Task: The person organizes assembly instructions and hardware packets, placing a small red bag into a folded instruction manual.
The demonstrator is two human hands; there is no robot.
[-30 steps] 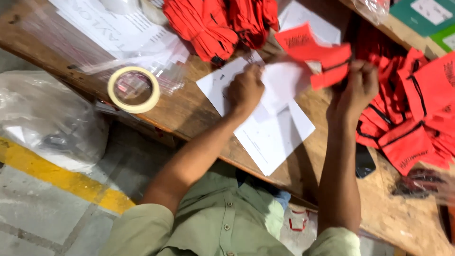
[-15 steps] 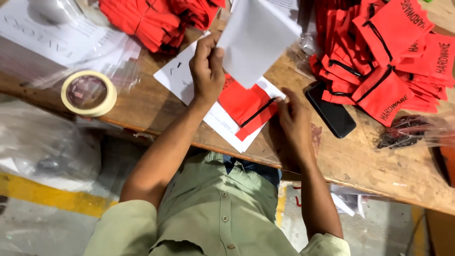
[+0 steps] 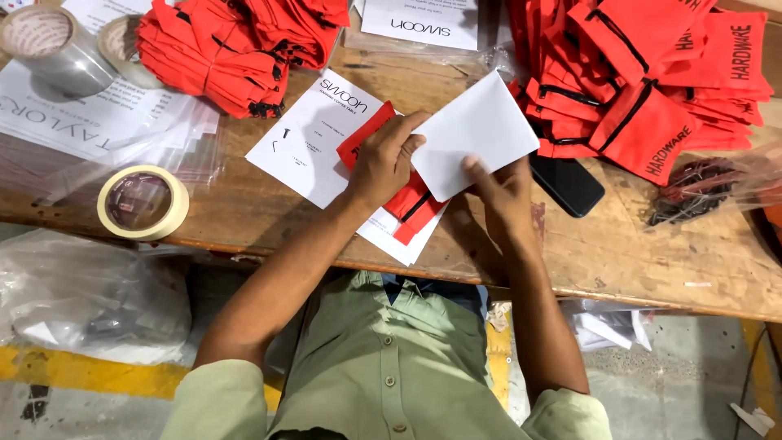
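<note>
A: Which step?

B: Looks like pairing a blank white card (image 3: 476, 134) w/ a red pouch (image 3: 389, 175). Left hand (image 3: 383, 163) lies on the pouch, fingers closed on the card's left edge. Right hand (image 3: 505, 195) has fingers pinched on the card's lower edge. Pouch lies flat on a printed white sheet (image 3: 314, 138), mid tabletop (image 3: 635, 244), near the front edge.

A: Next move needs?

B: My guess: keep the pouch pinned, line the card up square w/ it, then slide or fold. Two-handed job, card is floppy.

A: Vs half a sec ago?

B: Card was held high by the left hand alone, right hand flat on the pouch. Now the card's come down low, both hands on it, and the left has taken over the pouch.

A: Around them?

B: Red pouch piles (image 3: 643, 81) right and (image 3: 228, 41) top left, black phone (image 3: 566, 186) just beside the right hand, tape roll (image 3: 142, 202) at left.
</note>
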